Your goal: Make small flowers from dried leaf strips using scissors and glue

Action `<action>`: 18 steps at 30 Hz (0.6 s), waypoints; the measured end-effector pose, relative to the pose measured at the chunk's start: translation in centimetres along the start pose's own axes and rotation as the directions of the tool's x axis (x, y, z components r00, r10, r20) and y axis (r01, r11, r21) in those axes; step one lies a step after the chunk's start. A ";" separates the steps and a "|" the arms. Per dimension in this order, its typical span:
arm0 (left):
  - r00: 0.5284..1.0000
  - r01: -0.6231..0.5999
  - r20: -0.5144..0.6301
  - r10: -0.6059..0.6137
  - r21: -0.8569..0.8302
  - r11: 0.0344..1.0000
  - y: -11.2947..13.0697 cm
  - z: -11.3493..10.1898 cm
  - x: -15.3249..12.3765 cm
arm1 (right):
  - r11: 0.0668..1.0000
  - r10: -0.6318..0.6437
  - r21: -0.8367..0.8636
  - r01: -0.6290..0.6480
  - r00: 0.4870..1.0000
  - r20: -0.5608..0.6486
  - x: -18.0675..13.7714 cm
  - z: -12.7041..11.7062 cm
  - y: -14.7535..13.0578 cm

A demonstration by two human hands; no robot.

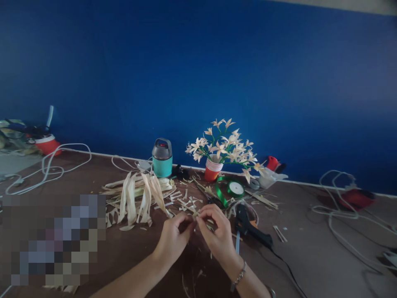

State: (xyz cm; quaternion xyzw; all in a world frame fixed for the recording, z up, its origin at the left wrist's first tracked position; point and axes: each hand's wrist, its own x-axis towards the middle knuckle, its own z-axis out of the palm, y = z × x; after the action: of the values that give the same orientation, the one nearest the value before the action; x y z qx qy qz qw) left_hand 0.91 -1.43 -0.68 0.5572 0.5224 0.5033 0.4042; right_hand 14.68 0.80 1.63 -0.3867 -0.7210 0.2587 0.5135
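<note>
My left hand (173,240) and my right hand (217,231) meet above the brown table (310,256), fingers pinched together on a small piece of pale dried leaf strip (195,214). A bracelet sits on my right wrist. Just behind my hands lie scattered leaf offcuts (186,203) and a heap of long dried leaf strips (139,196). A black glue gun (251,229) lies right of my right hand.
A red-and-white cup of cream handmade flowers (221,151) stands at the back beside a teal container (162,158) and a green ribbon roll (234,188). White cables (46,167) trail at left and right. A blue wall rises behind.
</note>
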 end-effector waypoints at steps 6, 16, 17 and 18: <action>0.989 -0.139 -0.017 0.144 0.185 0.973 0.0 -0.4 0.1 | 0.998 -0.054 -0.029 0.055 0.998 0.030 -0.3 -0.3 -0.2; 0.765 -0.544 -0.068 0.640 0.463 0.700 0.5 -2.3 0.6 | 0.852 0.367 0.364 -0.378 0.925 0.101 -0.3 -0.8 -1.3; 0.745 -0.557 -0.053 0.665 0.498 0.665 0.7 -2.5 0.6 | 0.797 0.423 0.418 -0.437 0.897 0.131 -0.2 -0.7 -1.3; 0.735 -0.563 -0.035 0.677 0.526 0.638 0.9 -2.6 0.5 | 0.737 0.472 0.467 -0.489 0.866 0.163 -0.2 -0.7 -1.3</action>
State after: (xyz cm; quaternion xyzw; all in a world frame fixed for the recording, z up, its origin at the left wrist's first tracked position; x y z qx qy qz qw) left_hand -1.49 -1.23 0.74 0.7231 0.4481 0.5255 -0.0098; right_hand 14.95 -0.09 2.77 -0.4108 -0.5146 0.5640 0.4983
